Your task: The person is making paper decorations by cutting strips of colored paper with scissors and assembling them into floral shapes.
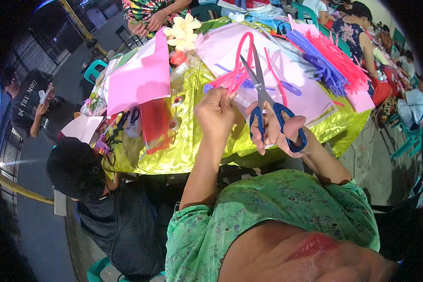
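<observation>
My left hand [216, 109] is closed around the lower ends of several pink pipe cleaners [234, 75], one of them bent into a tall loop. Blue-handled scissors [268, 102] are in my right hand [273, 128], fingers through the handles. The blades are apart and point up at the pink loop; whether they touch it I cannot tell. Beneath lies a pale sheet of paper [303, 100] with purple pipe cleaners [290, 88] and a long pink one [275, 75] on it. Bundles of purple [320, 67] and pink pipe cleaners [349, 63] lie at the right.
A yellow-green cloth [183, 155] covers the table. Pink paper [139, 77], red wrapping [155, 123], tape rolls [175, 123] and cream artificial flowers [182, 31] lie at the left. A person in a dark cap [75, 169] sits close at the left; another person's hands [151, 24] are across the table.
</observation>
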Available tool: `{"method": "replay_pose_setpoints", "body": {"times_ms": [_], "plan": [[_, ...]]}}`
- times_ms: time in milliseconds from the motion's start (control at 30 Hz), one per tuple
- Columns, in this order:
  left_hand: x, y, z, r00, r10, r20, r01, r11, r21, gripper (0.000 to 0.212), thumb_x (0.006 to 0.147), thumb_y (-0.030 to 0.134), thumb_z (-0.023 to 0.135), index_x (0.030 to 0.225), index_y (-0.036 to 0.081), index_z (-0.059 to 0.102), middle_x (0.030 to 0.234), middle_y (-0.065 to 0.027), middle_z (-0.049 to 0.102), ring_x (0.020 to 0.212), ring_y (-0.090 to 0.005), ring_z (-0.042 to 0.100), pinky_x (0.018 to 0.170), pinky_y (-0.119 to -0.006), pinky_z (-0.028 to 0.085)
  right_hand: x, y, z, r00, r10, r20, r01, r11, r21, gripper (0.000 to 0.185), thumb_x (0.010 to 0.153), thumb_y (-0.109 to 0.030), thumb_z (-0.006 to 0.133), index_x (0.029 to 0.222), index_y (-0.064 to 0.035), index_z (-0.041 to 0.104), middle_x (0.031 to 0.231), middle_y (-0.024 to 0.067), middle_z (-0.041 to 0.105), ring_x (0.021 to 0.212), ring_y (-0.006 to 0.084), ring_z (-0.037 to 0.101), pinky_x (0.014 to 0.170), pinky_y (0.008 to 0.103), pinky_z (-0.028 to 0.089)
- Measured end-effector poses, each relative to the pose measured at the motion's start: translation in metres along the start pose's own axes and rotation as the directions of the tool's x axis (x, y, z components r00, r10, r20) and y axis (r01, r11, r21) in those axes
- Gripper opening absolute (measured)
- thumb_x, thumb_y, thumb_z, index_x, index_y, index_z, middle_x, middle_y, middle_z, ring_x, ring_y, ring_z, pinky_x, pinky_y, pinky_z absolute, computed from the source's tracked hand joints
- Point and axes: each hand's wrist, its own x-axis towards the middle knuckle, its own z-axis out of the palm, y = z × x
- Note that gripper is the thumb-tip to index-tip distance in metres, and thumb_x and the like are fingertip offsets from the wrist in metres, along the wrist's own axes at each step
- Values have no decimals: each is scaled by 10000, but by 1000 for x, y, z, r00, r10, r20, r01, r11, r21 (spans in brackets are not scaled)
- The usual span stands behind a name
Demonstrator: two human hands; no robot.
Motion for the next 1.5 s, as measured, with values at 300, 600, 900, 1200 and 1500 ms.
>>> {"method": "replay_pose_setpoints", "body": {"times_ms": [300, 600, 900, 1200, 1500], "plan": [[-5, 0, -3, 998, 29, 61, -28, 1000, -13, 100, 651, -90, 542, 649, 10, 538, 589, -122, 543, 526, -201, 563, 484, -285, 428, 16, -41, 2, 1000, 9, 12, -11, 989, 151, 1011, 488, -799, 435, 1128, -22, 345, 717, 52, 455, 603, 156, 470, 490, 284, 402], [-15, -4, 7, 979, -170, 113, 190, 963, -193, 135, 685, -144, 455, 623, -29, 488, 539, -80, 488, 564, -141, 589, 501, -243, 476, 18, -25, 6, 980, -97, -174, 111, 991, 74, 811, 689, -711, 343, 1011, 29, 418, 550, -8, 383, 376, 62, 340, 364, 176, 271], [-22, 15, 13, 985, 100, 137, -103, 994, 19, 107, 624, -98, 518, 620, 9, 512, 561, -136, 515, 512, -233, 562, 463, -307, 428, 17, -20, 1, 957, -9, -291, 55, 987, 150, 679, 794, -607, 346, 1030, 25, 421, 546, -3, 355, 413, 76, 320, 391, 185, 258], [-41, 32, 20, 961, 174, 215, -170, 985, -36, 159, 489, -83, 477, 605, 24, 465, 603, -135, 512, 560, -300, 530, 488, -350, 415, 12, -6, -17, 966, -206, -157, 222, 971, 94, 859, 664, -736, 358, 1085, 12, 395, 600, 27, 404, 473, 117, 381, 476, 222, 321], [-27, 32, -4, 969, 187, 161, -216, 958, 191, 168, 612, -53, 523, 715, 66, 583, 676, -130, 565, 593, -287, 566, 547, -351, 460, -9, -44, -61, 803, -467, -369, 381, 880, -285, 712, 719, -558, 492, 1098, 35, 387, 568, 10, 396, 430, 77, 360, 381, 188, 293]]}}
